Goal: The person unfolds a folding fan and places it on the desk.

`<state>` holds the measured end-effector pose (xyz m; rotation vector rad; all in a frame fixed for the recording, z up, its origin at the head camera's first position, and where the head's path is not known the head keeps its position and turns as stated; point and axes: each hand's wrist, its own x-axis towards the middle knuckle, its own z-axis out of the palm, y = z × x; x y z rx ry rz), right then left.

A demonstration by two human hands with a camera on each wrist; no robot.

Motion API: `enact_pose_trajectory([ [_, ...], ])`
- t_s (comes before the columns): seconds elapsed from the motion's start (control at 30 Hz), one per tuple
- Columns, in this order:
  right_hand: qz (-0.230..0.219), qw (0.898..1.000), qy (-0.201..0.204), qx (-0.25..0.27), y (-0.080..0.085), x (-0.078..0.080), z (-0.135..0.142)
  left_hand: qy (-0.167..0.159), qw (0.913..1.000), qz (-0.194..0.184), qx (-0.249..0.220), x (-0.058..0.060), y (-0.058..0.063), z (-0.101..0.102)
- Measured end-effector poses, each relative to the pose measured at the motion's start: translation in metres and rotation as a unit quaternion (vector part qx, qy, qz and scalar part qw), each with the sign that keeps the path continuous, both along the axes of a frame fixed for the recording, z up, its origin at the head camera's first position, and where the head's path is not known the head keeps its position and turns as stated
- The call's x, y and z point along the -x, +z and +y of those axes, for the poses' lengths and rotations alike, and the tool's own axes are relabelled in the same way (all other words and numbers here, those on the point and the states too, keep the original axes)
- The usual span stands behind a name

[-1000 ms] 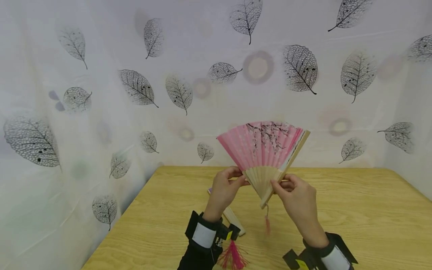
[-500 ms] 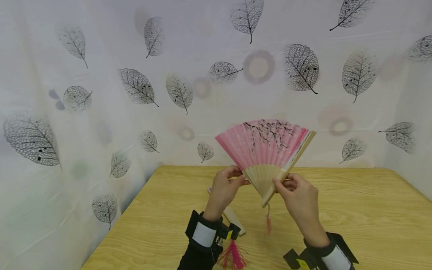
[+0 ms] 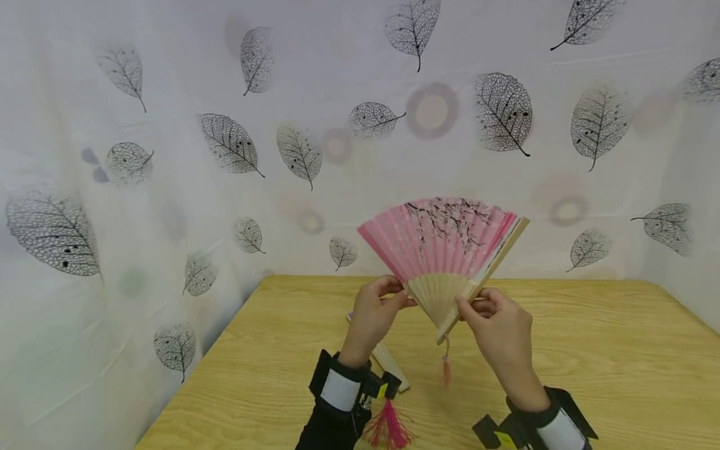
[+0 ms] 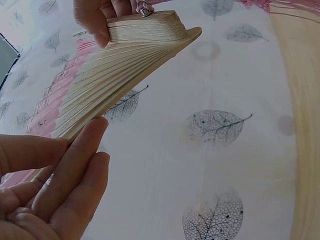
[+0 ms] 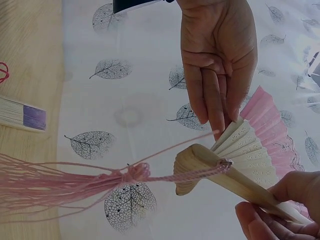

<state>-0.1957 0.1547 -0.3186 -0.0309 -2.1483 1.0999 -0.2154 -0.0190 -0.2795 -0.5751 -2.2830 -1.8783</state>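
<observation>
A pink folding fan (image 3: 444, 244) with dark blossom branches and pale wooden ribs is held up, partly spread, over the table. My left hand (image 3: 375, 319) pinches its left edge near the ribs, thumb against fingers. On the other side my right hand (image 3: 500, 331) pinches the thick wooden guard, where a stack of ribs still lies folded, as the left wrist view shows. From the pivot hangs a pink tassel (image 5: 115, 180) on a cord. Below my left wrist a second, folded fan (image 3: 390, 369) lies on the table, partly hidden; its purple end (image 5: 34, 118) shows in the right wrist view.
A wood-grain table (image 3: 619, 356) spans the front. Behind it and to the left hangs a white curtain (image 3: 360, 62) printed with leaf skeletons. A bright pink tassel (image 3: 388, 425) lies by my left wrist band.
The fan has spread wider, its right guard swinging outward to the right along with my right hand. My left hand has stayed almost in place.
</observation>
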Motion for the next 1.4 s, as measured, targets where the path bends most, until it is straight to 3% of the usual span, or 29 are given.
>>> enact_pose_trajectory([
  [0.87,-0.018,1.000,-0.015,0.020,0.0001,-0.0008,0.0002,-0.012,0.9997,0.018,-0.008,0.0001,-0.0003,0.0014],
  [1.4,-0.029,0.999,-0.026,0.024,0.0019,-0.0003,0.0038,0.004,0.9999,0.012,0.002,-0.0012,0.0011,0.0027],
])
